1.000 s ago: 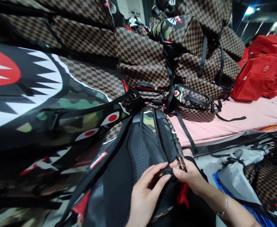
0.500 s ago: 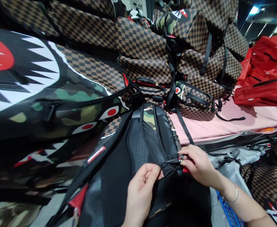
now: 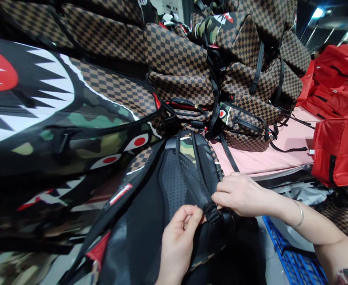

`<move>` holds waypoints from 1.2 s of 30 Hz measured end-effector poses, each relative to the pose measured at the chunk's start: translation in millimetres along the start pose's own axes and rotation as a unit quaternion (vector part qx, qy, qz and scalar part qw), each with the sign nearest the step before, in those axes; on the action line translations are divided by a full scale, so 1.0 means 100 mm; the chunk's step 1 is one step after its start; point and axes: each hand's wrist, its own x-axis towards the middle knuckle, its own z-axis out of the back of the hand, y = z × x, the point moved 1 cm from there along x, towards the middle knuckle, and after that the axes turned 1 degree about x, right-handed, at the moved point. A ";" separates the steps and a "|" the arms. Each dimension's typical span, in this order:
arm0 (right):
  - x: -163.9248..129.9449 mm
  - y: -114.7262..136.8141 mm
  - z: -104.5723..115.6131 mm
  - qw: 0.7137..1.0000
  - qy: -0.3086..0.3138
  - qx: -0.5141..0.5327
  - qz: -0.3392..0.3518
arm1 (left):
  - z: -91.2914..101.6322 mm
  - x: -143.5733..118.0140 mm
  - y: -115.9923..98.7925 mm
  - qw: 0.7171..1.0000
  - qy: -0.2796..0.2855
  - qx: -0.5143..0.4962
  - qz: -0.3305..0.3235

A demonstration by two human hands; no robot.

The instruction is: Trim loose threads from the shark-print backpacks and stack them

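Black backpack (image 3: 162,221) lies near, centre, back panel up. Strap buckle (image 3: 212,213) is pinched by left hand (image 3: 176,241); right hand (image 3: 239,194) is clamped beside it — webbing could slip free if grip loosens.

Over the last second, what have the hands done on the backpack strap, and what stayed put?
The right hand moved up the shoulder strap and now closes over it by the buckle, knuckles up. The left hand kept pinching the strap end beside the buckle, shifting little. A red bag has come into view at right. The backpack and the checkered pile stayed put.
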 end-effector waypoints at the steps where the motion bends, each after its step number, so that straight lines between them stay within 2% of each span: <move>1: -0.02 -0.01 -0.02 1.000 -0.010 0.003 -0.003 | 0.00 0.00 -0.01 1.000 0.000 -0.027 0.015; 3: -0.08 -0.06 -0.07 0.997 -0.053 0.044 -0.018 | -0.01 -0.01 -0.05 0.994 0.007 -0.095 0.057; 5: -0.17 -0.10 -0.13 0.984 -0.110 0.122 -0.064 | -0.02 -0.01 -0.08 0.985 0.021 -0.149 0.086; 7: -0.26 -0.13 -0.19 0.961 -0.152 0.196 -0.120 | -0.03 -0.02 -0.10 0.981 0.027 -0.169 0.087; 9: -0.34 -0.12 -0.24 0.947 -0.167 0.227 -0.153 | -0.03 -0.02 -0.08 0.986 0.019 -0.149 0.075; 14: -0.43 -0.09 -0.28 0.954 -0.165 0.200 -0.150 | -0.04 0.01 0.01 0.999 0.013 -0.039 0.025; 19: -0.39 -0.15 -0.22 0.978 -0.115 0.145 -0.090 | -0.04 0.00 -0.04 0.999 0.020 0.048 0.005; 23: -0.32 -0.17 -0.12 0.994 -0.069 0.071 -0.056 | -0.05 -0.01 -0.09 0.997 0.011 0.072 -0.006; 25: -0.31 -0.17 -0.10 0.995 -0.066 0.056 -0.051 | -0.04 -0.01 -0.09 0.998 0.012 0.069 -0.006; 30: -0.33 -0.18 -0.15 0.981 -0.116 0.137 -0.070 | -0.04 0.00 -0.07 0.998 0.017 0.067 0.008; 34: -0.34 -0.19 -0.16 0.978 -0.098 0.166 -0.078 | -0.03 0.00 -0.06 0.999 0.013 0.039 0.023; 36: -0.35 -0.18 -0.16 0.966 -0.118 0.208 -0.101 | -0.03 0.01 -0.05 0.999 0.007 0.004 0.041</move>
